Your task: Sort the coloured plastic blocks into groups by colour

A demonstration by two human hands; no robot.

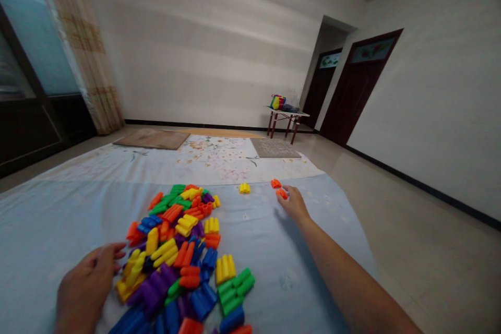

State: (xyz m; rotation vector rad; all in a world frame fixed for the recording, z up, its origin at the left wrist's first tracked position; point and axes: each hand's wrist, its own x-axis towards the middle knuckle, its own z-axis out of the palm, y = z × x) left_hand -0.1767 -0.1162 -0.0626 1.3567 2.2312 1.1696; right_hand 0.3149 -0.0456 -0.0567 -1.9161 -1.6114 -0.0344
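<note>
A heap of plastic pieces in blue, green, yellow, purple and orange (172, 214) lies on the pale blue cloth. At the heap's left edge is my left hand (88, 284), its fingers beside yellow pieces (135, 269); whether they touch is unclear. Farther out on the right, my right hand (295, 203) has its thumb and fingers closed round an orange piece (282, 194). Just beyond that piece lies another orange one (276, 183). A yellow piece (245, 188) rests apart, between the heap and my right hand.
A floral white cloth (219, 159) covers the far part of the surface, with a brown mat (154, 139) at left and a grey mat (275, 148) at right. Beyond stands a small table (299, 114) bearing a colourful bag (277, 102). Tiled floor lies to the right.
</note>
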